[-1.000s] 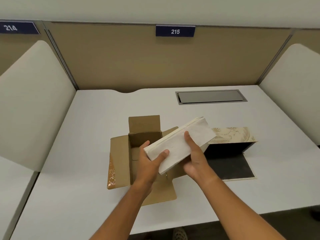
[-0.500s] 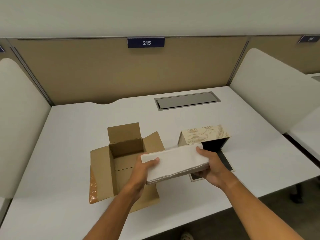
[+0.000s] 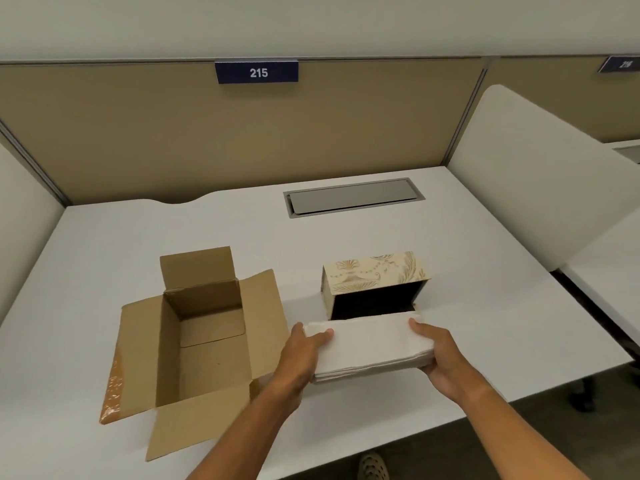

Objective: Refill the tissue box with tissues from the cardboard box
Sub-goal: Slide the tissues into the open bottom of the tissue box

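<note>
A white stack of tissues (image 3: 372,346) lies level between both hands, just in front of the tissue box. My left hand (image 3: 304,353) grips its left end and my right hand (image 3: 438,358) grips its right end. The cream tissue box (image 3: 375,273) with gold ornament lies on its side, its dark open face toward me and partly hidden by the stack. To the left stands the brown cardboard box (image 3: 204,337), flaps spread open, its inside showing only bare cardboard.
The white desk (image 3: 104,244) has a grey cable hatch (image 3: 353,195) at the back. A tan partition with a "215" label (image 3: 256,72) closes the rear. White side dividers (image 3: 540,174) stand left and right. The desk's front edge runs close under my forearms.
Both hands carried the tissue stack from above the cardboard box to the right, levelling it in front of the tissue box's open face. My view has turned right.
</note>
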A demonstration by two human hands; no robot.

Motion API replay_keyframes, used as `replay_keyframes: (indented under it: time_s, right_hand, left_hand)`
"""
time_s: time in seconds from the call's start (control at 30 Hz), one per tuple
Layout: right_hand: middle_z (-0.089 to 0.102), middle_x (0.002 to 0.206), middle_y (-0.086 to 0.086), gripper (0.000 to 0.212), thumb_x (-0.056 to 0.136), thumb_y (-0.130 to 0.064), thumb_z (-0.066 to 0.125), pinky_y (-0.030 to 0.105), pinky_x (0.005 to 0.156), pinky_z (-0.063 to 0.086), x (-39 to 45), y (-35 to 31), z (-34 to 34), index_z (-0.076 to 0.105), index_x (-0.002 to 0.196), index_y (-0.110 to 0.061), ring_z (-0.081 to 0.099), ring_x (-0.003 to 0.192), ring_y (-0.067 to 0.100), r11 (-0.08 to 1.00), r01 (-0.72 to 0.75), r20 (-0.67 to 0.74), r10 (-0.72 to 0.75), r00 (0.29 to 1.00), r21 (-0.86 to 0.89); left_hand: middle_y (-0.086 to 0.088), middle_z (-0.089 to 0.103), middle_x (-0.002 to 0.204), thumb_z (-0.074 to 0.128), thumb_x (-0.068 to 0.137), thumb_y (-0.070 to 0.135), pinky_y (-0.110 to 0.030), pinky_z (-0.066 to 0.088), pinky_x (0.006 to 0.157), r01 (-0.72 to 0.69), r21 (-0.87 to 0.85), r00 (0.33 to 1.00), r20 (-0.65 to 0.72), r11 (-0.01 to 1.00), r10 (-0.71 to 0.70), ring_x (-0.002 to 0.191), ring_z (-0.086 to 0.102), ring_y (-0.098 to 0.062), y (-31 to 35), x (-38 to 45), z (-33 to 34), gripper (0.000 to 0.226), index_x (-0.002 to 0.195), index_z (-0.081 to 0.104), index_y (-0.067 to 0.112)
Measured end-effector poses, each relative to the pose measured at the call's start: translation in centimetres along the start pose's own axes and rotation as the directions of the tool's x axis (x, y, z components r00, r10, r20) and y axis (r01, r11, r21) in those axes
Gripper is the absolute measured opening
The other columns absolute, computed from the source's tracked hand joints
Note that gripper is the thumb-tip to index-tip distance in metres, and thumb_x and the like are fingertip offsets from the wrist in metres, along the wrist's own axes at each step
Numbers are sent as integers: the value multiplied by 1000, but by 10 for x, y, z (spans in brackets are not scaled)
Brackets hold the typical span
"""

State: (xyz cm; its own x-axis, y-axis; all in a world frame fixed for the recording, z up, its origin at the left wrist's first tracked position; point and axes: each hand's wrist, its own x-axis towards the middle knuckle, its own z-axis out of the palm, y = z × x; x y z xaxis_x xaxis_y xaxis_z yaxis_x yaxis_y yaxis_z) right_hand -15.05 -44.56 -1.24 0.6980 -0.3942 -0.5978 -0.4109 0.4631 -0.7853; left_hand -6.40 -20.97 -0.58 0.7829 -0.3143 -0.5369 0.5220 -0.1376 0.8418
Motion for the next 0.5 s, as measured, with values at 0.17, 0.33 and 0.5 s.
replay_keyframes:
  time_s: [0.17, 0.33, 0.5]
  right_hand:
    - [76, 96, 12, 21, 88, -28, 66, 37, 78, 54, 32, -2, -49, 68, 103, -13, 65, 100, 30, 994, -67, -15, 66, 998, -89]
    - [67, 110, 16, 18, 91, -29, 62, 46, 96, 48, 65, -5, -85, 65, 103, -16, 59, 105, 34, 969, -100, 9, 105, 994, -226]
    - [71, 106, 13, 12, 90, -26, 64, 47, 99, 47, 91, -13, -92, 70, 95, -17, 63, 102, 30, 949, -119, 12, 128, 992, -293]
  left_hand:
    - [1, 53, 119, 65, 89, 30, -27, 51, 67, 84, 22, 992, -95, 996, -81, 98, 59, -18, -21, 18, 49, 56, 135, 35, 20]
    - [-8, 64, 117, 69, 85, 27, -46, 51, 95, 147, -11, 977, -152, 989, -147, 104, 62, -26, -36, 37, 82, 42, 122, 55, 13]
    - [-7, 68, 115, 69, 86, 23, -45, 50, 97, 156, -71, 967, -194, 985, -168, 103, 65, -25, -38, 50, 97, 36, 120, 61, 13]
